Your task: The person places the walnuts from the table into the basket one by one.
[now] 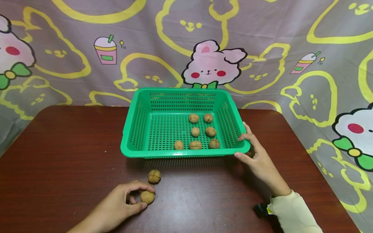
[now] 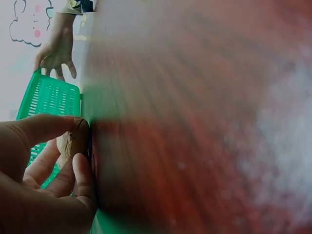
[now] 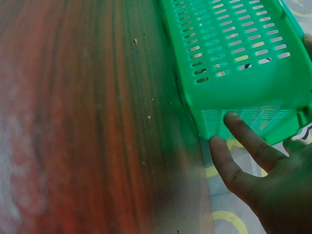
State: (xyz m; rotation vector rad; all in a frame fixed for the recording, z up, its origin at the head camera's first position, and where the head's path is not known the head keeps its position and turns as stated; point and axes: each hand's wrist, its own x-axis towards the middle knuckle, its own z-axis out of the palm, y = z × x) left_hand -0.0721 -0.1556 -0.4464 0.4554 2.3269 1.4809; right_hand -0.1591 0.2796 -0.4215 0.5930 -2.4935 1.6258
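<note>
The left hand [image 1: 120,202] lies low on the table [image 1: 58,155], thumb and forefinger curled round a walnut [image 1: 147,196] and pinching it against the wood; the left wrist view shows the same nut [image 2: 72,144] tucked between thumb [image 2: 44,127] and fingertips. A second nut [image 1: 154,176] sits just beyond it, apart from the fingers and a little short of the basket [image 1: 128,129]; seven more lie inside the basket, toward its right half.

The right hand [image 1: 256,157] holds the basket's near right corner, thumb over the rim and fingers against the outer wall; in the right wrist view two fingers [image 3: 248,139] lie fairly straight against the perforated side [image 3: 243,63], so it reads as a steadying touch rather than a tight clasp.

The walnut is likely light, hard and rigid; the shell is ridged, so it should not slip much, yet it is round and will roll if nudged or set down loosely; a pinch across its widest part, thumb opposite one or two fingers, seems the surest hold. The basket looks like thin moulded plastic, light and somewhat springy, apt to slide on the smooth table; the rim at a corner is probably its stiffest place to take.
</note>
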